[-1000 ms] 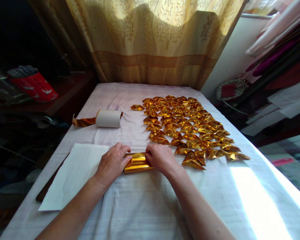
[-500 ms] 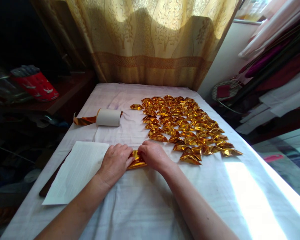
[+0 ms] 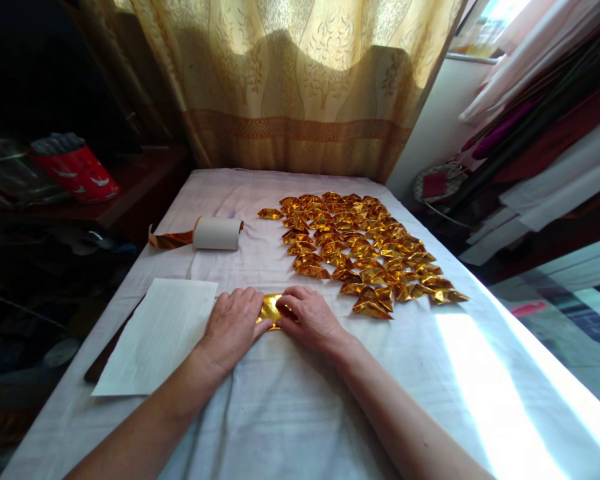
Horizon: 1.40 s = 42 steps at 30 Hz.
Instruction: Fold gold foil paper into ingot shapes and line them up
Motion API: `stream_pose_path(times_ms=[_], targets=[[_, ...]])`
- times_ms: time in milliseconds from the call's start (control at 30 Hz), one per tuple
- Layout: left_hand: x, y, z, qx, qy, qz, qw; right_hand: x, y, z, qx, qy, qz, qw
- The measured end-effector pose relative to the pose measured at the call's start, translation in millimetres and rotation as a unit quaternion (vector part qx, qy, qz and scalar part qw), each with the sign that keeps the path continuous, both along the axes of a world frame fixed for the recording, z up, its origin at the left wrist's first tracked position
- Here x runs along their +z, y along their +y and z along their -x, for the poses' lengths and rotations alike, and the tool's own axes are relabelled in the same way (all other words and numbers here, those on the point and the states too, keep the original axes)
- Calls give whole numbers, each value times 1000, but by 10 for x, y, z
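Observation:
A small piece of gold foil paper (image 3: 270, 309) lies on the white cloth (image 3: 300, 400) in front of me, mostly covered by my hands. My left hand (image 3: 233, 327) presses on its left end with bent fingers. My right hand (image 3: 313, 319) pinches and presses its right part. Just beyond, to the right, several folded gold foil pieces (image 3: 360, 247) are laid out in rows.
A stack of white sheets (image 3: 155, 337) lies left of my hands. A white roll with a gold foil tail (image 3: 215, 233) rests farther back on the left. A gold curtain (image 3: 295, 87) hangs behind the table; clutter sits at both sides.
My hands have closed in toward each other over the gold foil piece, folding it smaller, so less of it shows. The view has shifted slightly to the right.

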<state>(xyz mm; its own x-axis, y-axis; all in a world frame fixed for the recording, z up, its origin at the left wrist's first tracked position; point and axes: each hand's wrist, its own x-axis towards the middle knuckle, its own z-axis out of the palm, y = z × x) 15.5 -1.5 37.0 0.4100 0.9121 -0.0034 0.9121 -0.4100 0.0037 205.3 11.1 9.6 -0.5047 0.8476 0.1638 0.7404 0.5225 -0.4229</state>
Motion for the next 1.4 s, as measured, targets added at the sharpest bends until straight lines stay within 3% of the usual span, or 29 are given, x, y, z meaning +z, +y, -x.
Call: stream_pose_path(times_ms=[233, 433, 600, 900, 1167, 1400], targets=[[-33, -36, -29, 9, 15, -12, 1000, -16, -106, -56, -18, 10, 13, 1000], [-26, -37, -21, 16, 8, -4, 1000, -100, -162, -288, 2, 38, 1, 999], [46, -39, -77, 28, 12, 10, 999, -153, -185, -354, -1, 56, -3, 998], [52, -87, -469, 139, 51, -1, 989, -102, -201, -335, -11, 39, 15, 999], [81, -115, -73, 76, -5, 37, 996, -122, -201, -355, -5, 33, 13, 999], [55, -24, 249, 49, -50, 114, 991, -149, -191, -355, -2, 34, 4, 999]])
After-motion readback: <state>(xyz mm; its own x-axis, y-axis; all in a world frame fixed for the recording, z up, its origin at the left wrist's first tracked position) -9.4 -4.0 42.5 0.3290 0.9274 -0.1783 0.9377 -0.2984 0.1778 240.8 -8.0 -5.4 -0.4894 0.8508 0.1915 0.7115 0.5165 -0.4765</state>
